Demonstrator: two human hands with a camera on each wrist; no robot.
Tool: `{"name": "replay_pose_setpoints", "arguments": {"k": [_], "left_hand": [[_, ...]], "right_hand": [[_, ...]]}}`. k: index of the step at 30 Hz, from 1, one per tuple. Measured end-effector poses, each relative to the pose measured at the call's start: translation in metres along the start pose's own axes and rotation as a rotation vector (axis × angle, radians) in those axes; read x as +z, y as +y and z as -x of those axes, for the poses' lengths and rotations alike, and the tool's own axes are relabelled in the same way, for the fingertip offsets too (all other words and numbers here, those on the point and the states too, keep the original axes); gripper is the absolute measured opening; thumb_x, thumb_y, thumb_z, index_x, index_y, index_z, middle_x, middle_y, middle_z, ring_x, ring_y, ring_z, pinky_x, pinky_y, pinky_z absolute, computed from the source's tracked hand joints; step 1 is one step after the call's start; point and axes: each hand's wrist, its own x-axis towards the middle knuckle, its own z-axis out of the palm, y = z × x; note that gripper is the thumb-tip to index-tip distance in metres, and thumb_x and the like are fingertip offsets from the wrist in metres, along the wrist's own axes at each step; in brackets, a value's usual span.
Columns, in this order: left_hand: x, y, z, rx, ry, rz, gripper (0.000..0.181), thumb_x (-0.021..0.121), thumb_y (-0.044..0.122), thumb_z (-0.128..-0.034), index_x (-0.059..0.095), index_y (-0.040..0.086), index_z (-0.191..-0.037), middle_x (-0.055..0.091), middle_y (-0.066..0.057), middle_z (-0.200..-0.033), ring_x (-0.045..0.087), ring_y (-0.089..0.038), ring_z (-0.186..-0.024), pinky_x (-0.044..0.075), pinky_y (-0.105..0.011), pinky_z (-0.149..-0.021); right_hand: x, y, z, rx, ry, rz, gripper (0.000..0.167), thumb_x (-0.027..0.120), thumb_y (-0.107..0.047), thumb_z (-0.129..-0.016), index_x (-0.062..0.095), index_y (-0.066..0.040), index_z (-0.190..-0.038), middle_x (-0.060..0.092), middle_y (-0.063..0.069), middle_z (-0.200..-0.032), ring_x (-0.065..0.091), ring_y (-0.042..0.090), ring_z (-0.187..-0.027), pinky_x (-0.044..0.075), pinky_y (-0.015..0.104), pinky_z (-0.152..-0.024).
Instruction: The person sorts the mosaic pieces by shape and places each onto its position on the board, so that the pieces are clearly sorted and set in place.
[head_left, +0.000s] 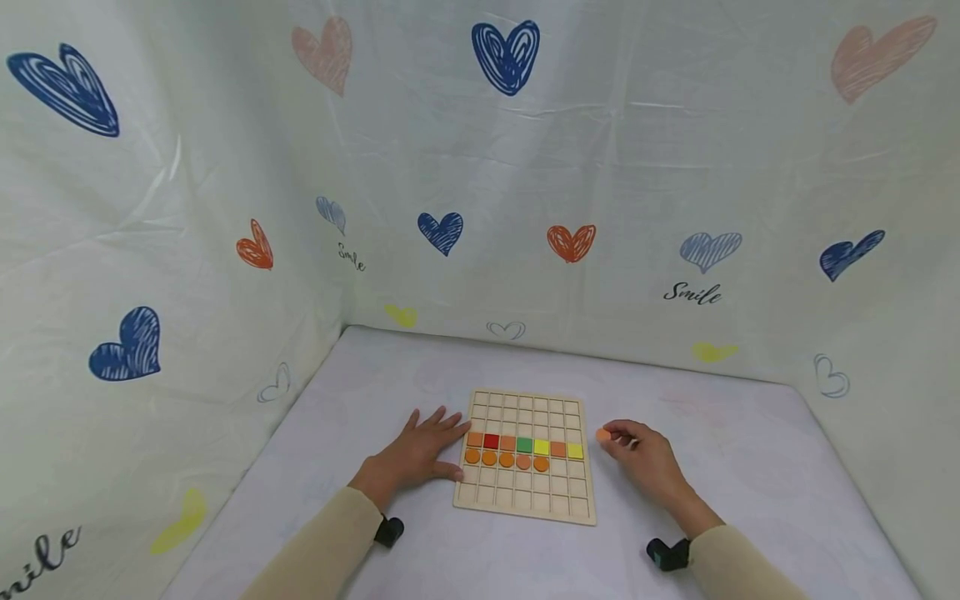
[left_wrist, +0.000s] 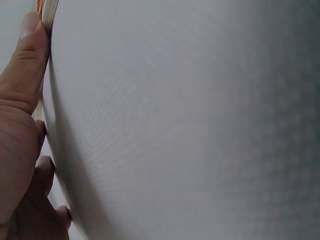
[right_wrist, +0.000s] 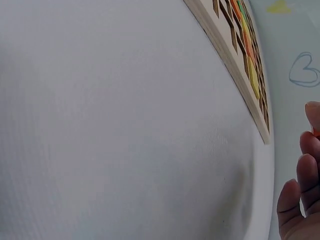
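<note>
A wooden grid board (head_left: 524,502) lies flat on the table. One row across it holds coloured square tiles (head_left: 524,445) in orange, red, green and yellow. Directly below that row, several round orange discs (head_left: 489,458) fill cells from the left edge. With its fingers spread, my left hand (head_left: 412,454) rests at the board's left edge; in the left wrist view the thumb (left_wrist: 31,55) touches the wooden side. Off the board's right edge, my right hand (head_left: 647,458) pinches an orange disc (head_left: 603,435) between thumb and fingertips. Only a sliver of that disc shows in the right wrist view.
A pale cloth covers the table (head_left: 360,367). White curtains (head_left: 622,167) printed with hearts and the word "Smile" stand behind and to the sides. Each wrist carries a small black camera, one at the left sleeve and one at the right.
</note>
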Motion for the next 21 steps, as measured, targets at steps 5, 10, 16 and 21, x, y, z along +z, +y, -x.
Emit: {"name": "replay_pose_setpoints", "arguments": {"k": [5,10,16,21], "left_hand": [[-0.001,-0.001,0.0,0.002,-0.005,0.024,0.094,0.077,0.062,-0.0858,0.041,0.025,-0.164,0.036,-0.003,-0.172,0.019,-0.033,-0.164,0.008,-0.067,-0.131],[0.0,0.0,0.0,0.001,-0.004,0.055,0.094,0.079,0.06,-0.0847,0.042,0.024,-0.163,0.036,-0.003,-0.171,0.018,-0.034,-0.164,0.006,-0.066,-0.131],[0.004,-0.003,-0.001,-0.001,0.03,0.118,0.092,0.084,0.054,-0.0835,0.046,0.024,-0.162,0.037,-0.004,-0.171,0.018,-0.035,-0.164,0.003,-0.066,-0.131],[0.005,-0.004,-0.001,-0.013,0.04,0.156,0.091,0.086,0.051,-0.0827,0.048,0.024,-0.16,0.038,-0.004,-0.171,0.018,-0.035,-0.164,0.001,-0.066,-0.131]], "right_hand": [[0.007,-0.007,0.005,0.014,-0.026,-0.022,0.022,0.078,-0.016,-0.094,0.076,-0.009,-0.115,0.069,0.003,-0.101,0.056,0.019,-0.093,0.049,0.023,-0.072],[0.014,-0.012,0.01,0.017,-0.042,-0.039,0.021,0.078,-0.014,-0.094,0.076,-0.01,-0.115,0.069,0.002,-0.101,0.056,0.018,-0.094,0.049,0.023,-0.076],[0.02,-0.017,0.015,0.001,-0.071,-0.041,0.021,0.079,-0.014,-0.093,0.076,-0.011,-0.115,0.068,0.001,-0.102,0.056,0.017,-0.093,0.048,0.023,-0.075],[0.024,-0.019,0.017,-0.018,-0.093,-0.051,0.02,0.08,-0.014,-0.093,0.077,-0.012,-0.113,0.067,0.001,-0.101,0.056,0.016,-0.092,0.048,0.024,-0.075]]}}
